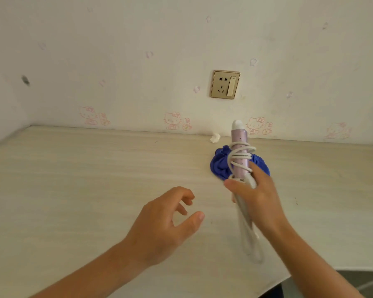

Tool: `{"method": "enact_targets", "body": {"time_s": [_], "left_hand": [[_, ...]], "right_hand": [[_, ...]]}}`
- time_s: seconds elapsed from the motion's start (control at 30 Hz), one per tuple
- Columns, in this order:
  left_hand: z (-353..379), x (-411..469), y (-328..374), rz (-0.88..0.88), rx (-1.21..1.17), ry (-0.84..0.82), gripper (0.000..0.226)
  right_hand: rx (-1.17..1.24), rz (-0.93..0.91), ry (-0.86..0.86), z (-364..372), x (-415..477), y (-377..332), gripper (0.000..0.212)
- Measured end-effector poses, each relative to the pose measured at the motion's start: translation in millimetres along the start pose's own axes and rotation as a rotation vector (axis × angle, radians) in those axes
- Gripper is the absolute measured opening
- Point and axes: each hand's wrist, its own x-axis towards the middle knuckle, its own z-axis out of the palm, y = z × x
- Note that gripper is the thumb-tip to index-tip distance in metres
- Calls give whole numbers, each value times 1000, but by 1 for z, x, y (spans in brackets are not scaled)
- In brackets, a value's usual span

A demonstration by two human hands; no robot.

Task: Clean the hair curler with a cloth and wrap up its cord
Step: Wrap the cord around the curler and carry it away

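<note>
Two hands: both above the desk (pixel 73 179), largest surface in view, pale wood grain, set against a stickered wall
Right hand (pixel 254 194): fingers closed around the handle of the hair curler (pixel 240 147), holding it tip-up, tilted a little away from the person
Left hand (pixel 168 218): empty, fingers spread and loosely curled, well apart from the curler
Cloth (pixel 220 164): blue, crumpled on the desk just behind the barrel
Cord (pixel 241 154): several white turns around the pink barrel; a blurred loop hangs below the right hand
Step in hand: likely finishing the wrap; the left hand should take the hanging slack, lay snug even turns, then tuck the end
Wall socket (pixel 225 84): nothing plugged in
</note>
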Motion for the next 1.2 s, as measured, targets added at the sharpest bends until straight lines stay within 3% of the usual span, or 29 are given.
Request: {"method": "enact_targets", "body": {"time_s": [0.17,0.33,0.47,0.6,0.87,1.03,1.2], "left_hand": [[20,-13,0,54,168,-93,59],[56,-5,11,105,244,-199,73],[79,0,9,138,396,-300,91],[88,5,4,111,507,-343,98],[89,0,10,53,525,-330,96],[90,0,7,43,547,-344,96],[90,-2,9,12,533,-329,98]], "right_hand": [[-366,126,-14,-71,-19,31,31],[-596,276,58,-120,-42,60,28],[-671,333,147,-130,-54,69,29],[-764,350,123,-125,-55,71,37],[-802,284,-27,-132,-55,74,52],[-639,259,13,-145,-56,98,54],[-462,350,-125,-154,-59,89,55]]}}
